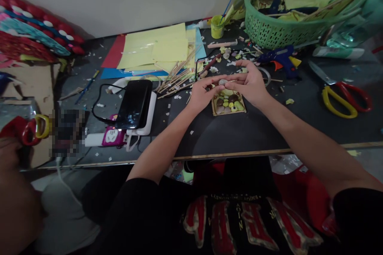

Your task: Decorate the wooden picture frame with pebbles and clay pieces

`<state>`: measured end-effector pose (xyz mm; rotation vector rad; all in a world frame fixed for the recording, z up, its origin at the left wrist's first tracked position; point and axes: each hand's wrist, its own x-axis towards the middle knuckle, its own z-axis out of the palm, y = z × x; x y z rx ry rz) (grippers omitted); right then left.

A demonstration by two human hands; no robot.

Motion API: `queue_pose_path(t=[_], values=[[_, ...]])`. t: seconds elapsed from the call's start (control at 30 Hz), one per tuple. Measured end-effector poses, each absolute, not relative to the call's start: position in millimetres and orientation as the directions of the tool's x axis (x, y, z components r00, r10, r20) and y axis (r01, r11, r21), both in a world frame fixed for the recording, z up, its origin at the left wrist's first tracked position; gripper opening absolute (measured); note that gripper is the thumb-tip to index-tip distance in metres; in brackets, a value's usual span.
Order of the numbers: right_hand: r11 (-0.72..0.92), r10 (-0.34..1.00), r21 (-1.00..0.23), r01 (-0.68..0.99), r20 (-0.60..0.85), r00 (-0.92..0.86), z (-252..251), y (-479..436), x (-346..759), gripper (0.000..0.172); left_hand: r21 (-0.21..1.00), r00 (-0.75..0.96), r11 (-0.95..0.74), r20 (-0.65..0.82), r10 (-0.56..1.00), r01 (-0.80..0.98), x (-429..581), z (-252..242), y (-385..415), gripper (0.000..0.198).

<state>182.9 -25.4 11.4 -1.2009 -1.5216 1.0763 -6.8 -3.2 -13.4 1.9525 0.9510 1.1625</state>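
A small square frame of thin sticks lies on the dark table before me, with several yellow, brown and grey pebbles inside it. Over its far edge, my left hand and my right hand meet with bent fingers. Between their fingertips is a pale grey pebble, pinched from both sides. The fingers partly hide the frame's far side.
Behind my hands lie loose stones, thin sticks, paper scraps and a blue glue gun. Scissors and a green basket are at right. A phone on a white block and another person's hand are at left.
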Motion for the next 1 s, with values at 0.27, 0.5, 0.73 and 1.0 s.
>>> queue_pose_path(t=[0.27,0.5,0.73,1.0], values=[[0.155,0.986,-0.963,0.221,0.139,-0.087,14,-26,185,0.087,0.817,0.338,-0.524,0.435,0.835,0.242,-10,-16,-1,0.031],[0.193,0.981,-0.949,0.249,0.179,-0.078,13,-26,186,0.072,0.819,0.296,-0.519,0.447,0.844,0.243,-7,-12,-5,0.03],[0.357,0.929,-0.809,0.467,0.361,-0.084,18,-36,187,0.062,0.685,0.329,-0.592,0.492,0.806,0.425,-8,-7,-9,0.026],[0.365,0.921,-0.673,0.644,0.364,-0.14,19,-43,184,0.043,0.41,0.456,-0.725,0.579,0.676,0.554,-7,-6,-11,0.029]])
